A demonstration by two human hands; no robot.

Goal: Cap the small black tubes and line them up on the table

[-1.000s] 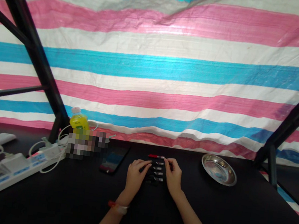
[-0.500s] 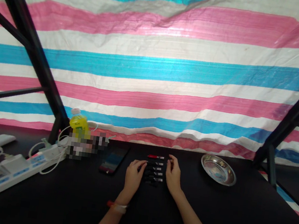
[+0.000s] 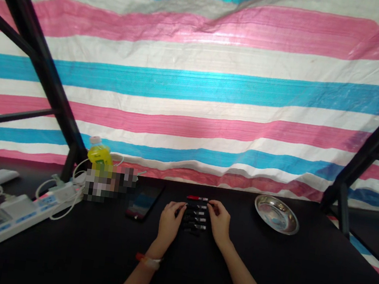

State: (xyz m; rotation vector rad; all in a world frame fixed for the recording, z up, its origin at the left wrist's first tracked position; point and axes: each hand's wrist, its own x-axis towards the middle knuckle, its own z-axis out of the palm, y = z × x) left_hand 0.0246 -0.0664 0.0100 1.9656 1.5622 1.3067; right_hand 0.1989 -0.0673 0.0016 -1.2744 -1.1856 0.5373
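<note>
A red marker (image 3: 197,198) lies at the far end of a short column of markers on the black table. Just nearer lies a black marker (image 3: 196,207), with the fingertips of my left hand (image 3: 170,220) pinched at its left end. My right hand (image 3: 219,221) has its thumb and fingers closed at the same marker's right end. Below it, several more black markers (image 3: 196,219) lie parallel between my hands. A small dark piece (image 3: 192,231) at the near end is too dim to make out.
A dark phone (image 3: 144,202) lies left of my left hand. Further left are a yellow bottle (image 3: 100,155), a blurred-out patch and a white power strip (image 3: 10,227) with cables. A round metal dish (image 3: 276,215) stands to the right. Striped sheeting hangs behind the table.
My right hand has moved slightly left, bringing its fingertips from beside the markers to the right end of the black one. The left hand stays at its left end.
</note>
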